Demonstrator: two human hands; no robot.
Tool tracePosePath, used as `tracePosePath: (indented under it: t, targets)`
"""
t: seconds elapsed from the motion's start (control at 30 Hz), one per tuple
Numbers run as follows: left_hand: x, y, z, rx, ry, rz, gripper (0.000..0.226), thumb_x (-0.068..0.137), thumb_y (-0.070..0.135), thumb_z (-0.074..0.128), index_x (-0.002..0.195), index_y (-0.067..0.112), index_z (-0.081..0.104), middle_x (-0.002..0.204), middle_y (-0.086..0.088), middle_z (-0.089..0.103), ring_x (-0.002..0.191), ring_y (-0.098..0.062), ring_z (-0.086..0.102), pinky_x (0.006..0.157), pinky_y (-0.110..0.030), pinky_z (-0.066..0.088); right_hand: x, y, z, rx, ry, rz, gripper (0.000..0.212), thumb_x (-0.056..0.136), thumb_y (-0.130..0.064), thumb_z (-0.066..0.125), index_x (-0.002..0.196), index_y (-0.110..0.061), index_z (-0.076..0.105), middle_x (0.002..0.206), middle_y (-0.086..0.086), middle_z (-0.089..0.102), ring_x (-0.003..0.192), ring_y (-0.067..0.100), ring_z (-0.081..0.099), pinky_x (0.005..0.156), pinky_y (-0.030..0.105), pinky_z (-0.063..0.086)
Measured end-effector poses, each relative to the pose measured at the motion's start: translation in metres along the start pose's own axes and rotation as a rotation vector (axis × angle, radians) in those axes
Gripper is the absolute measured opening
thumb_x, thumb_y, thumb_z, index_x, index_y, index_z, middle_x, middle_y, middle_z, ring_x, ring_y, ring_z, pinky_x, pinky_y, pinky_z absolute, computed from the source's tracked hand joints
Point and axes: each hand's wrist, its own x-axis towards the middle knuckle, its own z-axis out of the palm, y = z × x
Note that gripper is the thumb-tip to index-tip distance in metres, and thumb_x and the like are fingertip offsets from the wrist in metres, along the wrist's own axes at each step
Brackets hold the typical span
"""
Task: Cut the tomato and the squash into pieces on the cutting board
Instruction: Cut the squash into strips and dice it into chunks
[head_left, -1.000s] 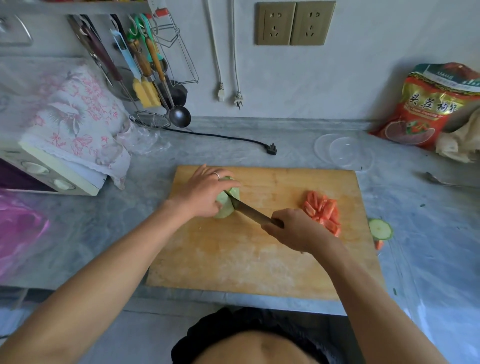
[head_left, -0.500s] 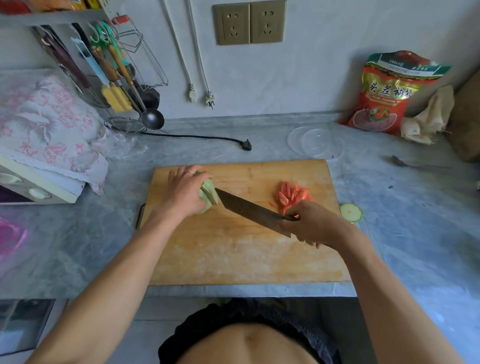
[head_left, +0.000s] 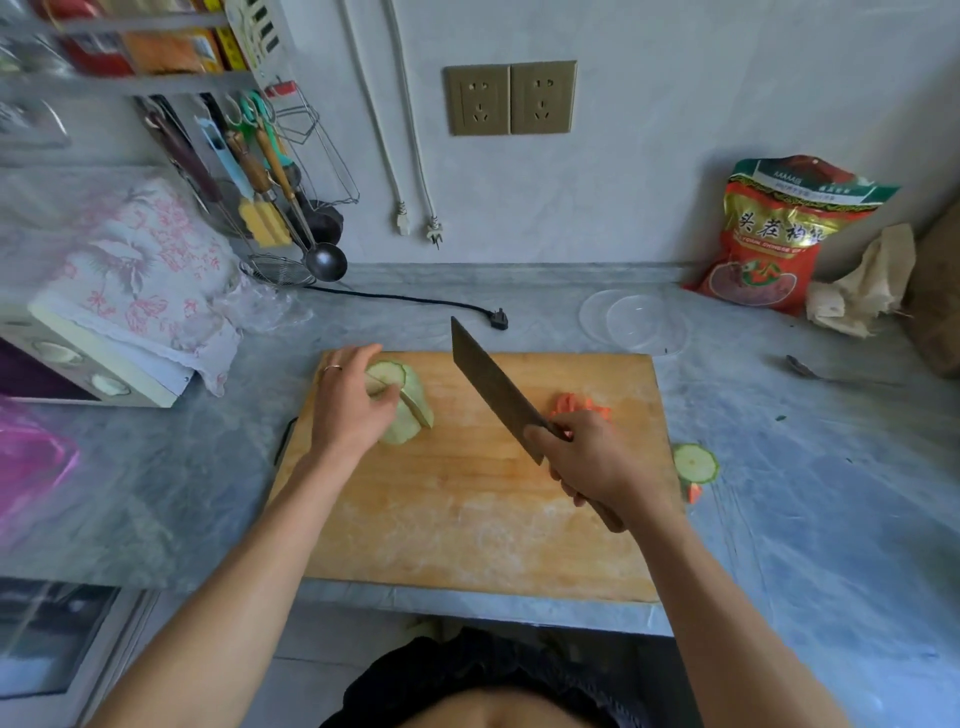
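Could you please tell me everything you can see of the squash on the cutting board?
The squash is pale green, peeled-looking, and split lengthwise, with a round cut end facing up at its far tip. It lies at the far left of the wooden cutting board. The left hand holds it from the left; the knife is raised clear of it.

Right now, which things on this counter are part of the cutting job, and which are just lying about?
In the job:
- squash, held by left hand
- knife, gripped by right hand
- tomato pieces
- cutting board

Lying about:
- red snack bag
- clear lids
- spoon
- black plug
- squash slice off the board
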Motion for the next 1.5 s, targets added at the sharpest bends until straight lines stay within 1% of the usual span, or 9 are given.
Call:
tracePosePath:
  t: [0.13,0.33,0.67,0.83,0.97,1.13,1.23,1.4,1.5]
  targets:
    - [0.000,-0.014,-0.004,-0.074,-0.092,-0.225,0.077,0.080,0.038,0.077,0.146,0.028,0.040,0.143,-0.008,0.046,0.135,-0.025,0.041,0.106,-0.037,0.040,0.015,-0.008,0.024,0.157,0.003,-0.012,0.033,0.097,-0.034,0.057,0.088,-0.002,0.065,0.063,0.009,0.060,0.045,0.019,0.055,0.045,0.034,0.053]
    - [0.014,-0.017,0.002,0.042,-0.284,-0.253,0.104,0.069,0.050,0.083,0.152,0.030,0.025,0.149,-0.009,0.039,0.134,-0.028,0.043,0.104,-0.040,0.044,0.027,-0.019,0.048,0.157,-0.026,0.001,0.035,0.097,-0.033,0.055,0.090,0.000,0.065,0.063,0.009,0.060,0.044,0.018,0.054,0.044,0.032,0.053]
    - [0.001,-0.045,0.003,-0.381,-0.170,-0.373,0.084,0.066,0.038,0.090,0.135,0.021,0.045,0.116,0.010,0.055,0.107,-0.011,0.054,0.069,-0.007,0.038,0.029,-0.036,0.074,0.240,0.099,0.020,0.034,0.098,-0.031,0.056,0.084,-0.001,0.063,0.061,0.009,0.059,0.042,0.017,0.053,0.041,0.029,0.049]
    - [-0.003,-0.075,-0.017,-0.502,-0.119,-0.408,0.072,0.062,0.059,0.084,0.122,0.029,0.058,0.114,0.009,0.067,0.105,-0.013,0.064,0.091,-0.035,0.054,0.028,-0.043,0.079,0.241,0.144,-0.010,0.033,0.098,-0.031,0.056,0.082,-0.002,0.062,0.059,0.008,0.059,0.042,0.017,0.053,0.040,0.031,0.049]
    - [0.005,-0.082,-0.040,-0.191,-0.258,-0.186,0.085,0.058,0.049,0.084,0.135,0.027,0.054,0.119,0.004,0.062,0.107,-0.015,0.060,0.094,-0.031,0.051,0.028,-0.047,0.088,0.239,0.180,-0.029,0.034,0.098,-0.033,0.057,0.079,-0.005,0.062,0.058,0.008,0.060,0.042,0.018,0.054,0.040,0.033,0.050]
    - [0.005,-0.093,-0.043,0.387,-0.670,0.263,0.095,0.057,0.048,0.081,0.144,0.034,0.045,0.131,0.005,0.045,0.112,-0.020,0.055,0.092,-0.032,0.048,0.031,-0.051,0.098,0.231,0.195,-0.024,0.036,0.098,-0.034,0.058,0.078,-0.004,0.062,0.060,0.011,0.061,0.041,0.020,0.054,0.040,0.034,0.051]
    - [0.003,-0.091,-0.037,0.598,-0.793,0.464,0.090,0.068,0.035,0.078,0.148,0.037,0.039,0.144,0.002,0.038,0.130,-0.021,0.040,0.111,-0.030,0.026,0.031,-0.049,0.100,0.218,0.200,-0.013,0.036,0.098,-0.033,0.058,0.080,-0.002,0.062,0.061,0.013,0.062,0.042,0.021,0.055,0.041,0.036,0.052]
    - [0.004,-0.098,-0.026,0.766,-0.926,0.615,0.092,0.071,0.014,0.068,0.152,0.036,0.031,0.162,-0.003,0.019,0.151,-0.019,0.009,0.122,-0.043,-0.010,0.031,-0.046,0.103,0.210,0.205,0.011,0.036,0.098,-0.033,0.058,0.080,-0.002,0.063,0.061,0.014,0.062,0.041,0.020,0.055,0.041,0.037,0.053]
    - [0.002,-0.103,-0.028,0.604,-0.900,0.515,0.086,0.070,0.017,0.069,0.148,0.036,0.039,0.161,0.003,0.022,0.151,-0.020,0.010,0.124,-0.046,0.000,0.029,-0.045,0.104,0.208,0.207,0.023,0.036,0.098,-0.033,0.057,0.080,-0.002,0.063,0.061,0.013,0.062,0.041,0.019,0.055,0.040,0.036,0.052]
